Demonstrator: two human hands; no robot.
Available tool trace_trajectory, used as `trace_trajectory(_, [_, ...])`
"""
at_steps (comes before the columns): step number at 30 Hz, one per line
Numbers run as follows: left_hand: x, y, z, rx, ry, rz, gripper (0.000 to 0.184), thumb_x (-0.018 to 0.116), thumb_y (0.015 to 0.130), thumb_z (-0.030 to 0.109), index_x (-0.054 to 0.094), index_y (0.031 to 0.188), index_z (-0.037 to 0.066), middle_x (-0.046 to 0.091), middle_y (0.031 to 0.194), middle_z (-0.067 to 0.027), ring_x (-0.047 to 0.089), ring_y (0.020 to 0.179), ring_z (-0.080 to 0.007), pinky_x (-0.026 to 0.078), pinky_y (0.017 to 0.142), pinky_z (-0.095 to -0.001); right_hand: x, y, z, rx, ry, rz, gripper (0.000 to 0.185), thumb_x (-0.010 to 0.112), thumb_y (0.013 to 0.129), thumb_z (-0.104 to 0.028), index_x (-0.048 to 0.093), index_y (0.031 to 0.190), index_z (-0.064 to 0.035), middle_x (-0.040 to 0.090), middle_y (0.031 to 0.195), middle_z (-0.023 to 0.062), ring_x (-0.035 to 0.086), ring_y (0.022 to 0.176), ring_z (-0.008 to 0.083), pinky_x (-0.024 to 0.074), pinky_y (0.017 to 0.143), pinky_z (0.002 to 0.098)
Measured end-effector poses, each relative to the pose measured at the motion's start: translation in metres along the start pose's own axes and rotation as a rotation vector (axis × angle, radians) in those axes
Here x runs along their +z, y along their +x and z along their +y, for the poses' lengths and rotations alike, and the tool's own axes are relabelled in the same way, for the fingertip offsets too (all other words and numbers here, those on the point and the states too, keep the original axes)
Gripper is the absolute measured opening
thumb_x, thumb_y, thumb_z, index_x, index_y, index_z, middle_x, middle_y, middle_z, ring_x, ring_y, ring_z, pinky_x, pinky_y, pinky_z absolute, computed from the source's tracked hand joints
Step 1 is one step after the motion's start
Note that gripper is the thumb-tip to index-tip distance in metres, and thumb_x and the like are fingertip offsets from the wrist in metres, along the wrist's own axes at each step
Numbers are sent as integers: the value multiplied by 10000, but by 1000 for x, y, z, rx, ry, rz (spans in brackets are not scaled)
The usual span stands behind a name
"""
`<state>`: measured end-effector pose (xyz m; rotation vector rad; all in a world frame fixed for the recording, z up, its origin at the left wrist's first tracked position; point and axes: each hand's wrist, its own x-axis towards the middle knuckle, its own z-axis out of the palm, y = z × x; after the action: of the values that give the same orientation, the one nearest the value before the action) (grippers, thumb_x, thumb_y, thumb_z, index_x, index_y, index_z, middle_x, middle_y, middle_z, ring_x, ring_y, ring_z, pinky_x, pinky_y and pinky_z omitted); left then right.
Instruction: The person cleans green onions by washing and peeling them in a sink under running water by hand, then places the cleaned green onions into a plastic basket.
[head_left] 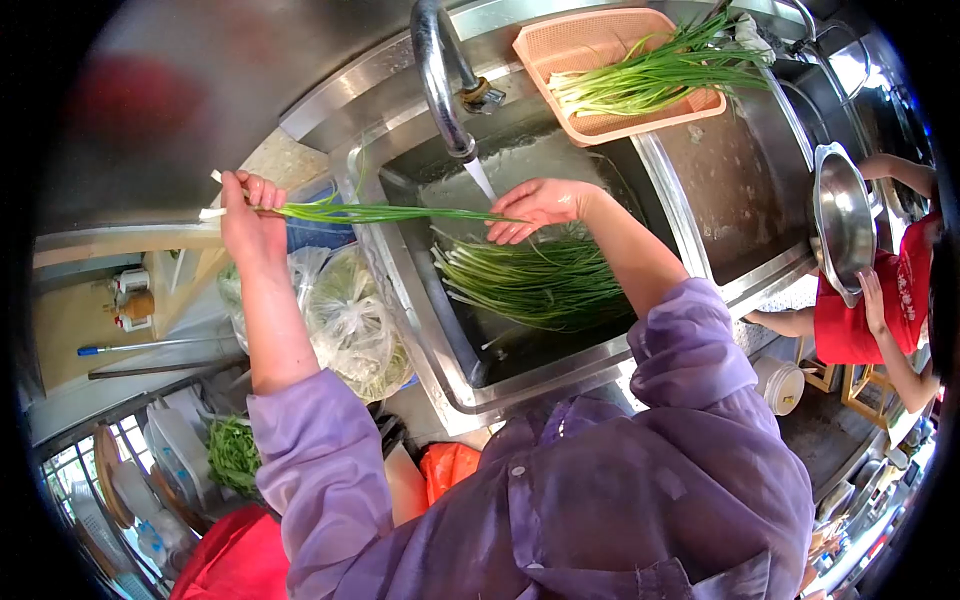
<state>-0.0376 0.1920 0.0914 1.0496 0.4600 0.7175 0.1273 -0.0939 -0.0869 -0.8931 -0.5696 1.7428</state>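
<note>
My left hand (254,215) is closed round the white ends of a few green onions (370,213), which stretch to the right across the sink. Their leaf tips reach my right hand (535,208), whose fingers are slightly curled under the running faucet (440,90); whether they pinch the tips is hard to tell. Below, a large bunch of green onions (530,280) lies in the water of the steel sink (480,397). Another bunch (650,75) rests in a pink basket (600,127) at the sink's back edge.
Plastic bags of greens (350,310) stand left of the sink. A second basin (725,190) is on the right. Further right, a person in a red apron (850,325) holds a steel bowl (843,220). Leafy greens (234,457) and a dish rack are at lower left.
</note>
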Motion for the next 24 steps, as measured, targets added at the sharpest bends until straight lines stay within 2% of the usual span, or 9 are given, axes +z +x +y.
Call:
trace_trajectory(6, [8,-4,-4,-4,-8,15,260,386,904,269,428,731,80,295,560,14,264,509,-99,246,485,-251,-8,5,1,104,-156,53,314,497,819,-139,472,1074,42,569,987,200,591,865,232,488,739,315])
trace_trajectory(11, [32,-27,-10,51,-29,-60,268,395,900,271,417,720,75,291,557,13,252,497,-97,228,464,-249,-15,28,26,174,96,680,247,489,802,-126,490,988,36,605,851,196,624,724,231,525,589,288])
trace_trajectory(14, [45,-38,-5,162,-39,-42,266,395,899,261,411,715,71,281,555,13,247,495,-97,217,456,-248,-40,26,60,72,271,816,245,489,805,-131,495,1011,3,609,847,186,623,747,234,524,622,341])
trace_trajectory(16, [52,-47,-2,160,-67,-48,253,397,897,247,410,717,70,280,559,11,248,498,-96,219,459,-247,-62,29,73,162,141,912,235,472,817,-150,507,1018,-33,611,907,155,611,803,258,505,653,346])
trace_trajectory(18, [50,-52,-1,160,-61,-80,235,399,895,234,414,728,69,287,564,8,250,501,-95,221,463,-245,-95,27,105,171,-902,1281,269,478,815,-218,519,1024,-54,615,917,122,601,811,296,488,663,356])
trace_trajectory(19, [50,-55,-1,164,-74,-98,232,399,895,233,414,732,69,291,567,8,251,503,-96,221,465,-244,-88,30,105,172,-902,1281,269,478,815,-218,519,1024,-54,615,917,122,601,811,296,488,663,356])
trace_trajectory(21, [49,-61,-2,168,-91,-113,228,400,894,232,414,736,68,294,570,7,252,505,-96,222,467,-242,-55,40,101,122,-1267,1681,287,464,802,-267,547,1003,-79,616,895,111,584,829,316,470,689,368])
trace_trajectory(22, [49,-63,-4,158,-84,-100,227,398,894,230,410,735,69,293,567,8,250,503,-96,222,468,-242,-42,45,100,122,-1272,1677,287,464,802,-267,547,1003,-79,616,895,111,584,829,316,470,689,368])
trace_trajectory(24, [48,-69,-7,147,-75,-84,226,397,894,228,407,733,70,292,564,10,248,501,-95,223,469,-242,-24,52,102,438,-1398,905,285,460,793,-295,587,970,-112,613,867,130,579,839,303,464,704,392])
